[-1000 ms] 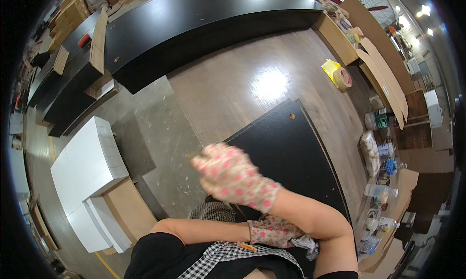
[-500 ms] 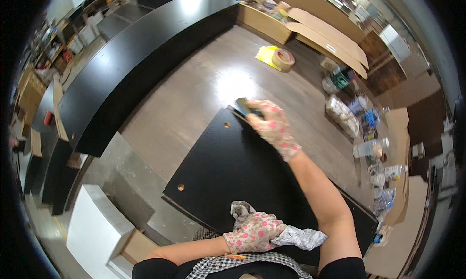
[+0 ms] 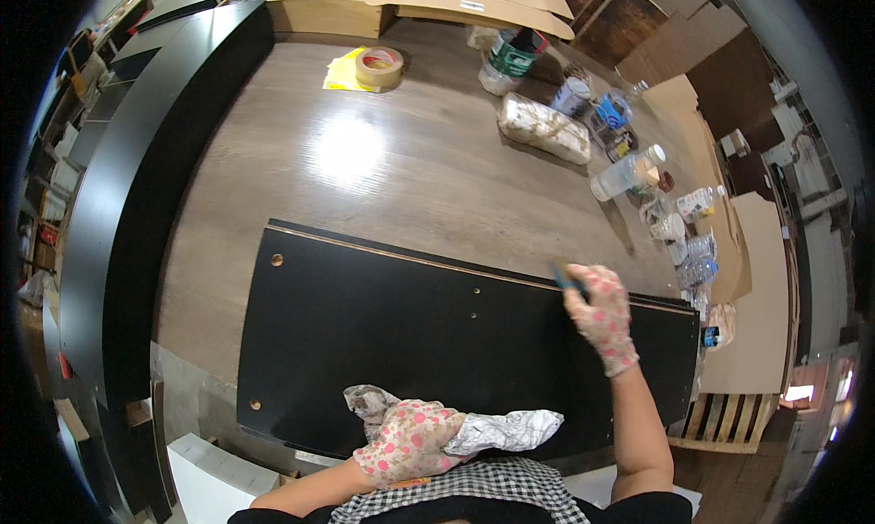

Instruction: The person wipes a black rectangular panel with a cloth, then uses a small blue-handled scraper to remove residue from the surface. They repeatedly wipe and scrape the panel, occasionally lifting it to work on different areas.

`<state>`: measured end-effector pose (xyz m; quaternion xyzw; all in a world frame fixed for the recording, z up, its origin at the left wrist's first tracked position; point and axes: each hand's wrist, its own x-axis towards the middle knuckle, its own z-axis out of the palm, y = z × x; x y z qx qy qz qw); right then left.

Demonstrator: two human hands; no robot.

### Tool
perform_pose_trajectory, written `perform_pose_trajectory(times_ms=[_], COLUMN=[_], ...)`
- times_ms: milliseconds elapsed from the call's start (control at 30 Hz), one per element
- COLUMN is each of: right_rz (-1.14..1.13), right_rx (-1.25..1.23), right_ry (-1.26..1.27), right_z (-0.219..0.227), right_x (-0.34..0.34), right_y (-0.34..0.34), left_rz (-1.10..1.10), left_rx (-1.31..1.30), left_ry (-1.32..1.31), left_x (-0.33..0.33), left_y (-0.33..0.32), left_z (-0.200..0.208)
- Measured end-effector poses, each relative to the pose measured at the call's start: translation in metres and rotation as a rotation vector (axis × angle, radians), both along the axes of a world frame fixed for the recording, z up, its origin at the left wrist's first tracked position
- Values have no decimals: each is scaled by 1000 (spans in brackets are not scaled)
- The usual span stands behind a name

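A black board (image 3: 392, 333) with round holes in its left end lies before me on the brown table, and a bare wood-coloured line runs along its far edge. My right hand (image 3: 603, 316), in a flowered glove, is closed round a small dark block (image 3: 561, 276). The block is at the board's far edge, right of the middle; motion blurs it. My left hand (image 3: 408, 440), gloved alike, is closed on a crumpled, stained whitish rag (image 3: 516, 432) at the near edge. The rag sticks out on both sides of that hand.
A tape roll (image 3: 379, 68) sits on yellow paper (image 3: 343, 70) at the far left. A white wrapped bundle (image 3: 545, 128), a cut green bottle (image 3: 507, 64) and several plastic bottles (image 3: 629, 172) line the right side. A long curved black piece (image 3: 137, 187) stands at the left.
My right hand has moved with the block from the board's far left corner rightward along its far edge. My view has turned, so the board now lies more crosswise. The left hand keeps the rag.
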<state>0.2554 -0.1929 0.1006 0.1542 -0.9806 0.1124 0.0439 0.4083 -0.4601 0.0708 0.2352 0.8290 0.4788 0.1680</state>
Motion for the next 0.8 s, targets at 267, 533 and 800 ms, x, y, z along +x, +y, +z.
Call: perform_pose_trajectory(times_ms=[267,533,800], right_rz=[272,-288,167], right_rx=[-340,162,126], right_ry=[-18,63,469], right_z=[-44,2,-32], right_x=[10,19,29], right_y=[-49,82,138], left_rz=[-173,-220,-279], left_rx=[-210,-215,-270], left_ry=[13,18,-68], left_x=[-15,-26,-42], left_y=[15,36,105], left_z=[9,16,22])
